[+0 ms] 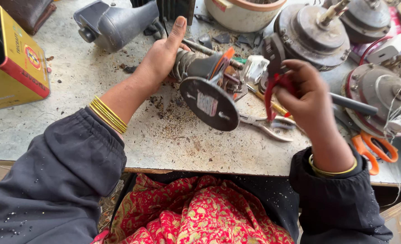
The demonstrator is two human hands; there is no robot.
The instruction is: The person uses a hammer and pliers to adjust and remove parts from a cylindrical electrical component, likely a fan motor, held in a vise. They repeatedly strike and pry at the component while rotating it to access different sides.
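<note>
Red-handled pliers (272, 86) blurred, right hand (306, 97) fingers clamped on them; left hand (162, 56) fingers wrapped round motor assembly (205, 86); gritty grey table (74, 90), yellow tin (13, 63) at 9 o'clock, cut off.

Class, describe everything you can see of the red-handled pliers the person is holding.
The red-handled pliers are gripped in the right hand, raised above the worn grey bench. Their dark metal head points up and away, near a white plastic part of the small motor assembly that the left hand steadies. The red handles run down into the fist. Motion blur hides whether the head is open.
</note>
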